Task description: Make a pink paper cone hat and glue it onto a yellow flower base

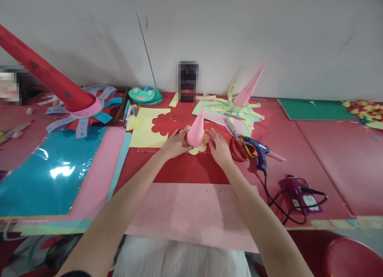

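A pink paper cone (196,131) stands upright, tip up, on a yellow paper flower (197,150) in front of me. My left hand (176,144) presses in from the left, its fingers closed at the cone's base and the flower's edge. On the other side, my right hand (220,147) pinches a yellow petal beside the cone. The fingertips of both hands are partly hidden. Beneath lie red paper sheets, with a red scalloped paper flower (160,124) just beyond my left hand.
Red-handled scissors (239,149) and a blue glue gun (261,152) lie right of my hands; its cord runs to a purple box (302,195). Behind stands another pink cone (247,91) with yellow strips. A red paper tube (50,75) and blue film (54,173) are left.
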`<state>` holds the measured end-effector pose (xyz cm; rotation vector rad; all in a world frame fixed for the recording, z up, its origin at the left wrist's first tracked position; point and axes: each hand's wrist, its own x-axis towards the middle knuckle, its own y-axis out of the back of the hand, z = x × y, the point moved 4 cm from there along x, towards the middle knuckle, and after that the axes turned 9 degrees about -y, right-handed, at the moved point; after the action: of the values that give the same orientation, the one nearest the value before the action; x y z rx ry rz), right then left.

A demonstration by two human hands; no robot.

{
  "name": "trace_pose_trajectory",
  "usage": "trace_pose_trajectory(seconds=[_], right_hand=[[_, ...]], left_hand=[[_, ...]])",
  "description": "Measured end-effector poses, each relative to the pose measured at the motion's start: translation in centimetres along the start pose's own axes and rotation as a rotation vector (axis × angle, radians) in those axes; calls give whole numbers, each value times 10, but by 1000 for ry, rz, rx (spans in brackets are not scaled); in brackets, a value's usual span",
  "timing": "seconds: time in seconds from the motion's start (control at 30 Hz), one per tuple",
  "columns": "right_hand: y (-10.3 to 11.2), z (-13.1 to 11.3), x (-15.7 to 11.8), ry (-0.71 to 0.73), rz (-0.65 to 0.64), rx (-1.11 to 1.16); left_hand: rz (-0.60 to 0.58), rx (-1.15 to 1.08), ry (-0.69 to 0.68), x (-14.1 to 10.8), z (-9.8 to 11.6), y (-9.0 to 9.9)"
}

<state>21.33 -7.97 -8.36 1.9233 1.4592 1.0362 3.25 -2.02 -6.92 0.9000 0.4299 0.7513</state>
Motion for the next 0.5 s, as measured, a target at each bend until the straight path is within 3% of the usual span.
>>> trace_pose_trajectory(seconds=[0.2, 0.5], right_hand=[[-17, 2, 5, 47, -133, -87], [-16, 2, 0, 78, -161, -161]], left_hand=[[-2, 34, -47, 0, -2, -3], [-40, 100, -103, 0, -3, -5]])
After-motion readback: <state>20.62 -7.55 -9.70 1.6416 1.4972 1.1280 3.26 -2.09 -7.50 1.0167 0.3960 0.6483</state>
